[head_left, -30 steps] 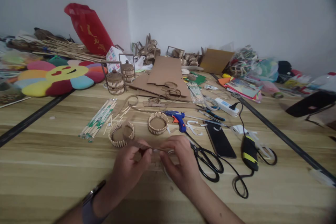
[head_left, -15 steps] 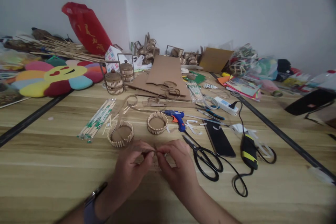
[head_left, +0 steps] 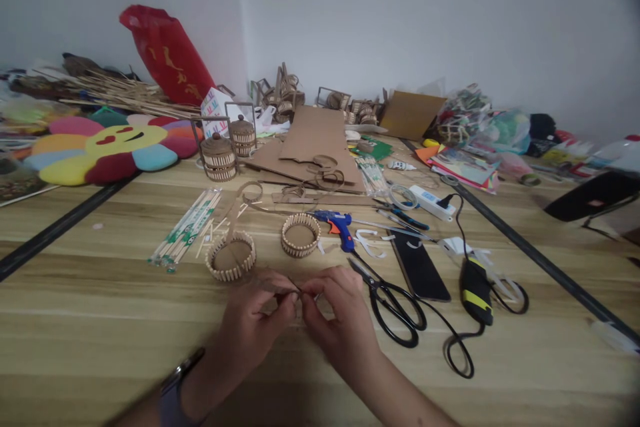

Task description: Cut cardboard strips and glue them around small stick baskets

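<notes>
My left hand (head_left: 253, 323) and my right hand (head_left: 336, 320) meet fingertip to fingertip low over the wooden table (head_left: 100, 320). Both are pinched closed on a thin brown cardboard strip (head_left: 295, 291) held between them; most of it is hidden by the fingers. A watch (head_left: 173, 390) sits on my left wrist. Just beyond my left hand lies a small round stick-walled basket (head_left: 231, 255), and a second one (head_left: 300, 235) lies further right. Black scissors (head_left: 393, 307) lie right beside my right hand.
A blue glue gun (head_left: 339, 225), a dark phone (head_left: 419, 265), a black and yellow tool (head_left: 475, 290) with its cord and a white power strip (head_left: 430, 201) lie to the right. Wrapped sticks (head_left: 187, 227) lie left. Cardboard sheets (head_left: 315, 140) and a flower cushion (head_left: 107, 147) sit behind.
My hands have drawn closer together, from apart with the strip stretched between them to fingertips touching. The strip no longer covers the nearer basket.
</notes>
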Demonstrator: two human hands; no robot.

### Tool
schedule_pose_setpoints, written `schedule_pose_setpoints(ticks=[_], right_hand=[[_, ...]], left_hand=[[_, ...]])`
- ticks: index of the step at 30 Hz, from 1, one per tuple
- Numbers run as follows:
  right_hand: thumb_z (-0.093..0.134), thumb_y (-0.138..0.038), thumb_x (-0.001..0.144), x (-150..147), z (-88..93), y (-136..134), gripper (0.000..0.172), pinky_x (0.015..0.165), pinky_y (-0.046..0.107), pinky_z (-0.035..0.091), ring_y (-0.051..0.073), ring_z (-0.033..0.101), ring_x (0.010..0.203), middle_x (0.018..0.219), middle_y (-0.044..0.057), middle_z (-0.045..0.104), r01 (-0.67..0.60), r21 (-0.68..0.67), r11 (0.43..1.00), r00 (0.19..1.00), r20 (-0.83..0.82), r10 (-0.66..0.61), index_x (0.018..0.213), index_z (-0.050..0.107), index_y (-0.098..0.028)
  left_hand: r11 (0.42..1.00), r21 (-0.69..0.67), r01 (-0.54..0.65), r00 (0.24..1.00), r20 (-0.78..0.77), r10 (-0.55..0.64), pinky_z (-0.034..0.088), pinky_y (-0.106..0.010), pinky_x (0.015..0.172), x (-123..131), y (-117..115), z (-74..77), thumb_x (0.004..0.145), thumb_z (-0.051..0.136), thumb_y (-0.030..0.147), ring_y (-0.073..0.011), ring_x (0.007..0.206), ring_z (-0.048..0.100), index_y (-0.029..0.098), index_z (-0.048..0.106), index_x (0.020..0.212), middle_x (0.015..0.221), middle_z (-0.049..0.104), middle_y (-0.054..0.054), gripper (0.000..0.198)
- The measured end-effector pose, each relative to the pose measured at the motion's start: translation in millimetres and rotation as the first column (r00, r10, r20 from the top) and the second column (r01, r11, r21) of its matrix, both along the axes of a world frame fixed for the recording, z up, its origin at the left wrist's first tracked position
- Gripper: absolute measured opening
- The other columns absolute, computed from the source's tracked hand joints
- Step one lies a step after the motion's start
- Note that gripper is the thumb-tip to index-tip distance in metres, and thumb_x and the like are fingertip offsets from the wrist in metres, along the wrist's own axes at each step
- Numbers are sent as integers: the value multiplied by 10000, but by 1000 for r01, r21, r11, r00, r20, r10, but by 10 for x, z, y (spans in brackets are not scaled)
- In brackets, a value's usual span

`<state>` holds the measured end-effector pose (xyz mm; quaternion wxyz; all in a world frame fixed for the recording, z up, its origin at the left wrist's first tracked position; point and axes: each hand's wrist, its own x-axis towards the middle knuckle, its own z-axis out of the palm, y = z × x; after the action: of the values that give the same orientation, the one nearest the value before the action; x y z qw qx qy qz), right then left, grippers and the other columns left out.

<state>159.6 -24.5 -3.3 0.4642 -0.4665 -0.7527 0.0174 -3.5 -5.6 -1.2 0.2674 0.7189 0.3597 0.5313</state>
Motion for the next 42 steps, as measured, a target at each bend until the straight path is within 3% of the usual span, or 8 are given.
schedule_pose_setpoints(ticks=[6, 20, 42], right_hand=[[576, -88, 860, 6, -2, 13, 158, 729, 333, 395, 168, 621, 736, 751, -16, 673, -15, 18, 1000, 1000, -23, 15, 819, 630, -231], [576, -115, 907, 11, 11, 13, 137, 729, 332, 381, 168, 620, 742, 766, -14, 675, -19, 59, 998, 1000, 6, 18, 852, 634, -227], [573, -84, 887, 1, -13, 14, 148, 746, 323, 362, 159, 595, 755, 787, -15, 661, -17, 86, 996, 1000, -12, 18, 851, 620, -219]], left_hand=[[999, -46, 2, 1000, 6, -2, 538, -185, 642, -14, 12, -15, 850, 590, 147, -131, 665, 698, 207, 722, 742, 716, 742, 2, 181], [1000, 13, 14, 1000, 8, -14, 536, -169, 653, -17, 8, -44, 862, 593, 110, -116, 673, 693, 209, 718, 776, 737, 739, 13, 181], [1000, -20, 13, 1000, 20, -13, 531, -172, 628, -10, 1, -52, 864, 590, 134, -118, 653, 684, 207, 712, 759, 722, 735, 10, 177]])
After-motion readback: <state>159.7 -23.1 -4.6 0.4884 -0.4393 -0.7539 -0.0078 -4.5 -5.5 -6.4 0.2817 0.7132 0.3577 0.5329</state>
